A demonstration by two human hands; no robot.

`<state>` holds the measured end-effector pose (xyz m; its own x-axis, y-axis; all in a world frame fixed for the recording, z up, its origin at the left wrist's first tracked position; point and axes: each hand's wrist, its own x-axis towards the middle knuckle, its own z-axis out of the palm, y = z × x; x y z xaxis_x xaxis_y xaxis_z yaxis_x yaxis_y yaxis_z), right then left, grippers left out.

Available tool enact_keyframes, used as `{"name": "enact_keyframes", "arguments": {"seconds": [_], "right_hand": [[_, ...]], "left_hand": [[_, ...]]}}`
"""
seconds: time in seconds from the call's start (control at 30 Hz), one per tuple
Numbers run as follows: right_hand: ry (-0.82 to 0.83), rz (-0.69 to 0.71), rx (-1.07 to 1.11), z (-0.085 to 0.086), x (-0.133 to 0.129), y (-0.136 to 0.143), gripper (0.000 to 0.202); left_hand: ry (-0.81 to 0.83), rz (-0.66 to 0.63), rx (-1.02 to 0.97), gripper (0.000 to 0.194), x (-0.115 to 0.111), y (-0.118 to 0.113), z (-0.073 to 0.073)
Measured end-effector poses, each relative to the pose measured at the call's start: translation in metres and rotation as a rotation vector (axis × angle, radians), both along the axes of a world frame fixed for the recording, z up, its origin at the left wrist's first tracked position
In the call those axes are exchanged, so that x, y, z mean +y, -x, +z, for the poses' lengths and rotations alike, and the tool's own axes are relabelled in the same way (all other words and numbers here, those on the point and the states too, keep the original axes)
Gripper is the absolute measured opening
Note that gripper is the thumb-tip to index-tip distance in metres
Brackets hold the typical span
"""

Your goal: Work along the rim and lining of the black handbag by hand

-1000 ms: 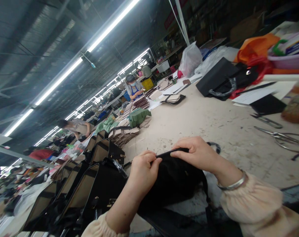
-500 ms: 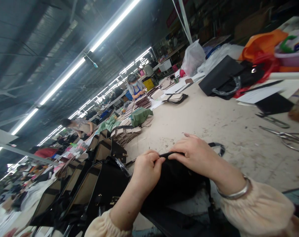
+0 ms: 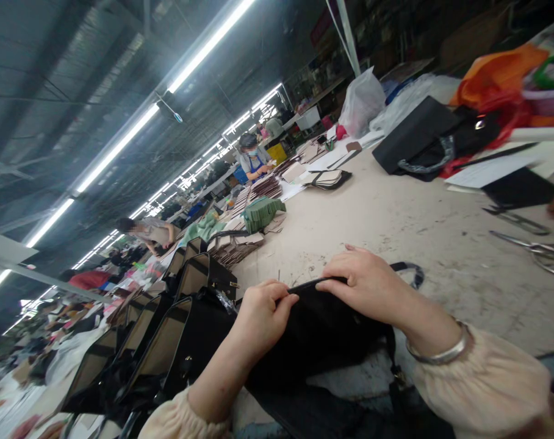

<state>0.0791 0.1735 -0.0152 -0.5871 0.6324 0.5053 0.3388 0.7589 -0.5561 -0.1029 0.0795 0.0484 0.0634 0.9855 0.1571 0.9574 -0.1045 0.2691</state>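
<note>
A black handbag (image 3: 323, 329) lies before me at the table's near edge, its upper rim running between my hands. My left hand (image 3: 265, 314) pinches that rim between thumb and fingers. Farther right along the same rim, my right hand (image 3: 362, 280) grips it with the thumb on the near side and the fingers over the far side. A dark handle (image 3: 412, 271) wrapped in clear plastic sticks out beyond my right hand. Black straps hang from the bag's right end. The lower part of the bag is too dark to make out.
Several stiff black bags (image 3: 199, 341) stand in rows at left. Stacked cut pieces (image 3: 235, 247) and green material (image 3: 264, 213) lie beyond. Scissors (image 3: 537, 247) and another black handbag (image 3: 414, 137) are at right. Two people work farther back, one at a worktable (image 3: 313, 225) strewn with pieces.
My hands have spread slightly apart along the bag's rim, the left moving left and the right moving a little right. More of the rim shows between them.
</note>
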Motion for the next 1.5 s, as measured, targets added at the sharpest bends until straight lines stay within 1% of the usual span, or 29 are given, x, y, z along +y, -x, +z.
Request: {"name": "enact_keyframes", "arguments": {"seconds": [0.13,0.4,0.5,0.6,0.67,0.73,0.83,0.97,1.1,1.23,1.33,1.5], "right_hand": [[0.011,-0.009,-0.011,0.002,-0.001,0.0,0.02],[-0.011,-0.027,-0.062,0.004,-0.002,0.0,0.021],[-0.032,-0.06,-0.092,0.007,-0.005,-0.002,0.018],[-0.097,-0.121,-0.136,0.012,-0.012,-0.003,0.015],[-0.153,-0.144,-0.152,0.016,-0.018,0.0,0.016],[-0.184,-0.137,-0.146,0.018,-0.025,0.007,0.016],[-0.183,-0.106,-0.125,0.018,-0.031,0.018,0.019],[-0.181,-0.091,-0.12,0.014,-0.03,0.024,0.02],[-0.178,-0.097,-0.092,0.013,-0.026,0.019,0.02],[-0.162,-0.119,-0.099,0.016,-0.025,0.013,0.02],[-0.159,-0.126,-0.113,0.02,-0.024,0.007,0.019],[-0.144,-0.143,-0.147,0.02,-0.021,-0.001,0.02]], "left_hand": [[-0.028,0.022,0.011,0.023,0.003,0.001,-0.004],[-0.052,0.057,0.012,0.025,0.003,-0.002,-0.005],[-0.063,0.065,0.014,0.025,0.002,-0.003,-0.007],[-0.068,0.069,0.012,0.026,0.001,-0.004,-0.009],[-0.071,0.068,0.007,0.025,0.001,-0.004,-0.01],[-0.078,0.067,0.006,0.024,0.001,-0.003,-0.011],[-0.09,0.066,0.019,0.024,0.001,-0.003,-0.012],[-0.084,0.06,0.017,0.021,-0.002,-0.001,-0.009],[-0.037,0.012,-0.057,0.016,-0.009,0.004,0.0],[-0.067,0.031,-0.099,0.016,-0.017,0.014,0.007],[-0.107,0.026,-0.075,0.018,-0.016,0.016,0.005],[-0.142,0.002,-0.024,0.019,-0.005,0.01,0.0]]}}
